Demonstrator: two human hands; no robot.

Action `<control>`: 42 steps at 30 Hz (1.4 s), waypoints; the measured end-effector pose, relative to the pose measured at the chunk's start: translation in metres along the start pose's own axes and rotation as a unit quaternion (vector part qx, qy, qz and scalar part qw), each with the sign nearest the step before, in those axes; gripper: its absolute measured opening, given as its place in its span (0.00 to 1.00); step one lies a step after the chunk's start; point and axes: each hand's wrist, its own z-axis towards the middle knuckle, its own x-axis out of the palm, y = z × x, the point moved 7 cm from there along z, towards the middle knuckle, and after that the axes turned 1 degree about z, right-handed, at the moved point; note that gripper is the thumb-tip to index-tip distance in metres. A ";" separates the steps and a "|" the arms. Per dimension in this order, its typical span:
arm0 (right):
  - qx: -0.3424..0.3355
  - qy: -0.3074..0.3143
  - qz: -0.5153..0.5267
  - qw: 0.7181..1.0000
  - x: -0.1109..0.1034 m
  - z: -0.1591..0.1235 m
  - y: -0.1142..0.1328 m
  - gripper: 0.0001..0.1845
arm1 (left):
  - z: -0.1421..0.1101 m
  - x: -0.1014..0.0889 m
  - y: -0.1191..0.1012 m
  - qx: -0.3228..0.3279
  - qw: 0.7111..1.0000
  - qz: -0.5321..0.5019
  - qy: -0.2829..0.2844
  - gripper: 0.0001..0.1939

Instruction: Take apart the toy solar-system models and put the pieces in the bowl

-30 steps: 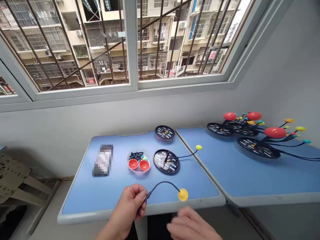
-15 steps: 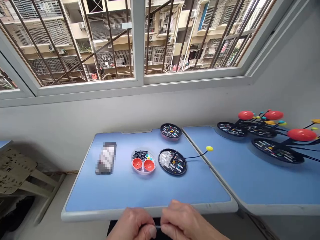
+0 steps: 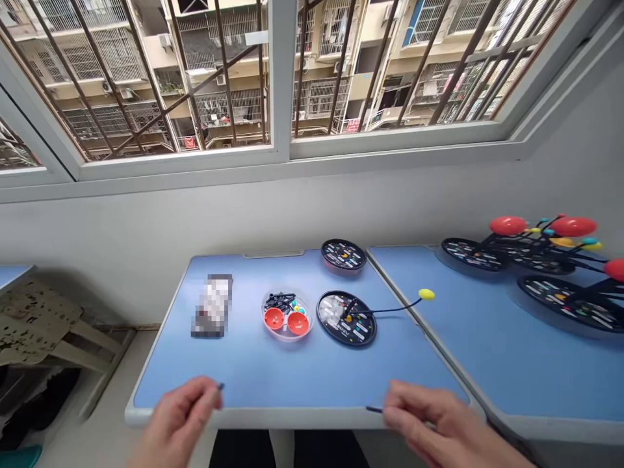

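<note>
My left hand, slightly blurred, is over the table's front edge at left, its fingers pinched on a small dark piece of which only the tip shows. At right, my right hand is closed on a thin black rod that points left. Beyond them is a clear round tray with two red half-shells, black parts and small coloured beads. A black printed disc base beside it carries a black arm tipped by a yellow ball.
Another black round base stands near the wall. A pixelated flat object lies at left on the blue table. On the adjoining right table are several assembled models with red balls. A barred window is behind.
My hands have moved apart, left and right. Before, they were together at the table's front edge with a thin piece between them; now each holds a dark piece. The view has shifted slightly.
</note>
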 end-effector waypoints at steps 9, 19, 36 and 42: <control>-0.071 0.113 0.012 0.991 0.067 0.035 0.057 0.14 | 0.005 0.109 -0.023 -0.061 0.932 -0.203 0.294 0.24; -0.108 0.046 0.101 0.988 0.048 0.041 0.024 0.08 | 0.010 0.095 -0.010 -0.130 0.854 -0.437 0.249 0.21; -0.061 0.105 0.196 0.973 0.067 0.042 0.037 0.15 | 0.016 0.076 -0.059 0.065 0.974 0.012 0.215 0.14; -0.070 0.051 0.160 0.983 0.060 0.038 0.039 0.11 | 0.016 0.081 -0.061 0.149 0.967 0.104 0.181 0.11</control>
